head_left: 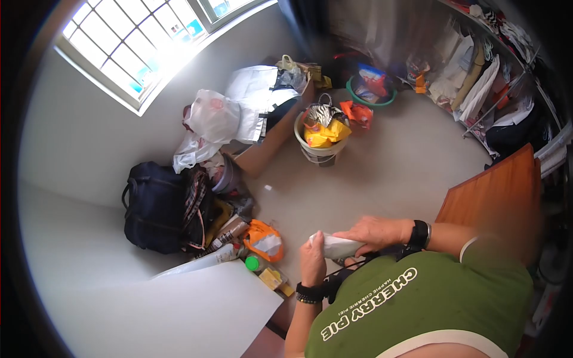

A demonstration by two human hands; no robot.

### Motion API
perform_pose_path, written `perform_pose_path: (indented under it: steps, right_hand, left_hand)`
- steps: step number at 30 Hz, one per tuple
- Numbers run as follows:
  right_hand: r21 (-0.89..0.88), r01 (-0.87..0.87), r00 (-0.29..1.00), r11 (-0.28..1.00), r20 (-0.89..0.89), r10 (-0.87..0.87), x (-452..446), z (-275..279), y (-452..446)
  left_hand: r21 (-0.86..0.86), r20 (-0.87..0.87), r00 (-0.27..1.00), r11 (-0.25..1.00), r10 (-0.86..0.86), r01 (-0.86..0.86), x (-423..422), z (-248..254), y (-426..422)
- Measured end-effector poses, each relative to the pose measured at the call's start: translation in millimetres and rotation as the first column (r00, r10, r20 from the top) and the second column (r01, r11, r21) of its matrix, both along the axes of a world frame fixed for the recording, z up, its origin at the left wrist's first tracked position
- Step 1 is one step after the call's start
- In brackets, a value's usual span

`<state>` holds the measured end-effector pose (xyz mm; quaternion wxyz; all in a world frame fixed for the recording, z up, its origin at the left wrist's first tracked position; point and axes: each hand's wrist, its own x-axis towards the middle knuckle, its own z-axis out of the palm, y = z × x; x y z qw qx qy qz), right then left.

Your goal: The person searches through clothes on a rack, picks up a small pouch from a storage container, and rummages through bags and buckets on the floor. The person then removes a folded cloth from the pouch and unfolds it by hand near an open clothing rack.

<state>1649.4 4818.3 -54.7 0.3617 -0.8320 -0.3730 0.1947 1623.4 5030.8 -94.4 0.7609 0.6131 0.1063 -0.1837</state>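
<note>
A small white item (339, 246), perhaps a folded cloth or packet, is held between both hands in front of the green shirt. My left hand (313, 256) is closed round its left end, with dark beads on the wrist. From the right, my right hand (376, 232) grips the item's other end; a black band is on that wrist. A dark strap or cloth lies just below the hands, its shape unclear.
A white bucket (322, 152) with yellow packets and a green basin (371, 102) stand on the floor. To the left are a cardboard box (274, 140), a dark bag (154, 206), an orange bag (264, 240) and a white surface (197, 304). A wooden panel (492, 194) is at right.
</note>
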Motion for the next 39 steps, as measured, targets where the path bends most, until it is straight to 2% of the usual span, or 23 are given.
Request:
perform_pose_path:
  steps: [1, 2, 3, 5, 6, 9, 10, 13, 14, 18, 21, 24, 26, 30, 32, 34, 36, 37, 39]
  right_hand:
    - [-0.028, -0.002, 0.989, 1.000, -0.150, -0.002, 0, -3, -4]
    - [0.049, 0.056, 0.993, 0.997, -0.107, -0.050, -1, -12, -7]
    - [0.012, 0.071, 0.993, 0.997, -0.100, -0.070, -1, -17, -11]
    - [-0.072, 0.150, 0.985, 0.986, -0.079, -0.155, 0, -12, -24]
    - [-0.117, 0.118, 0.990, 0.986, -0.058, -0.125, 2, -12, -29]
    - [-0.218, 0.064, 0.998, 0.974, -0.005, -0.067, 10, -12, -36]
    - [-0.218, 0.051, 0.999, 0.975, 0.023, -0.047, 15, -12, -35]
    - [-0.218, -0.006, 0.997, 0.976, 0.073, 0.022, 33, -15, -48]
    - [-0.217, -0.006, 0.996, 0.976, 0.082, 0.024, 36, -22, -55]
    - [-0.151, -0.027, 0.994, 0.988, 0.096, 0.042, 55, -37, -95]
    - [-0.082, 0.009, 0.998, 0.997, -0.059, -0.014, 77, -33, -132]
    - [0.199, 0.141, 0.990, 0.970, -0.053, -0.134, 108, -38, -179]
    - [0.048, 0.296, 0.955, 0.954, -0.024, -0.295, 132, -48, -211]
    - [-0.119, 0.478, 0.878, 0.870, 0.049, -0.476, 166, -58, -265]
    - [-0.111, 0.483, 0.875, 0.869, 0.015, -0.484, 177, -62, -277]
    - [-0.133, 0.471, 0.877, 0.872, -0.030, -0.479, 188, -65, -285]
    - [-0.185, 0.443, 0.881, 0.877, -0.091, -0.465, 198, -66, -292]
    - [-0.161, 0.463, 0.870, 0.872, -0.105, -0.482, 203, -67, -296]
    - [-0.122, 0.510, 0.842, 0.852, -0.131, -0.523, 212, -68, -306]
  left_hand:
    - [-0.016, -0.006, 1.000, 1.000, -0.016, 0.016, 5, 1, -3]
    - [0.172, 0.153, 0.988, 0.985, 0.001, -0.027, 8, 2, -5]
    - [0.348, 0.307, 0.951, 0.933, -0.021, -0.091, 12, 5, -8]
    - [0.605, 0.567, 0.803, 0.754, -0.183, -0.255, 23, 13, -20]
    - [0.653, 0.646, 0.677, 0.714, -0.352, -0.252, 30, 24, -21]
    - [0.854, 0.480, 0.421, 0.520, -0.770, -0.023, 37, 53, -46]
    - [0.881, 0.407, 0.390, 0.468, -0.826, 0.074, 40, 43, -53]
    - [0.809, 0.218, 0.521, 0.452, -0.825, 0.376, 49, 19, -73]
    - [0.785, 0.331, 0.526, 0.538, -0.783, 0.306, 52, 11, -80]
    - [0.772, 0.195, 0.571, 0.484, -0.797, 0.411, 72, 2, -118]
    - [0.754, 0.144, 0.606, 0.483, -0.782, 0.445, 94, 2, -150]
    - [0.762, 0.157, 0.662, 0.516, -0.733, 0.391, 120, -2, -176]
    - [0.808, 0.190, 0.659, 0.497, -0.728, 0.317, 139, -13, -178]
    - [0.603, 0.088, 0.884, 0.731, -0.460, 0.320, 164, -22, -177]
    - [0.451, 0.043, 0.949, 0.854, -0.311, 0.259, 176, -28, -176]
    - [0.344, 0.031, 0.983, 0.926, -0.181, 0.159, 192, -35, -178]
    - [0.210, 0.031, 0.998, 0.977, -0.048, 0.040, 210, -44, -183]
    - [0.247, 0.031, 0.999, 0.969, -0.029, 0.020, 224, -42, -187]
    - [0.184, 0.096, 0.993, 0.979, 0.071, -0.088, 251, -41, -205]
